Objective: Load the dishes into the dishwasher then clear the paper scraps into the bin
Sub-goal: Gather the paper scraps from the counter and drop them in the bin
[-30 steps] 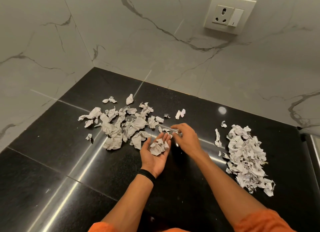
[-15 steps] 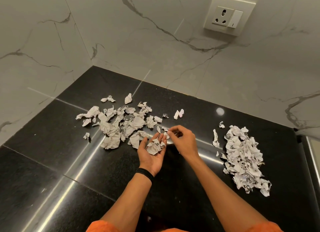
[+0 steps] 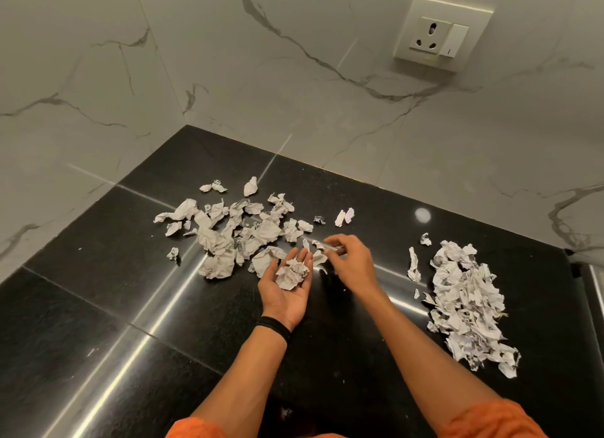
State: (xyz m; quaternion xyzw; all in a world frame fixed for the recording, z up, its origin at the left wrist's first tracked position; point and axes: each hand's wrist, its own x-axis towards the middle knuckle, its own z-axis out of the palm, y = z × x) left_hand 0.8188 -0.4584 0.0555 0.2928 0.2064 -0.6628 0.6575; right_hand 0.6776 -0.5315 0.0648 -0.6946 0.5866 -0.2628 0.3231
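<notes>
Crumpled white paper scraps lie on a black granite counter (image 3: 98,307). A loose spread of scraps (image 3: 228,231) covers the middle left, and a denser pile (image 3: 464,294) lies at the right. My left hand (image 3: 287,290) is palm up beside the spread, cupping a small wad of scraps (image 3: 291,276). My right hand (image 3: 349,261) hovers just right of it, fingertips pinching a blurred scrap (image 3: 327,246) low over the counter. No dishes, dishwasher or bin are in view.
White marble walls meet in a corner behind the counter. A wall socket with a switch (image 3: 441,35) sits at the upper right. A few stray scraps (image 3: 344,217) lie apart from the piles. A metallic edge (image 3: 596,284) shows at the far right.
My right hand has shifted slightly along the counter and pinched up a scrap near the left palm. The left hand stays cupped with its wad.
</notes>
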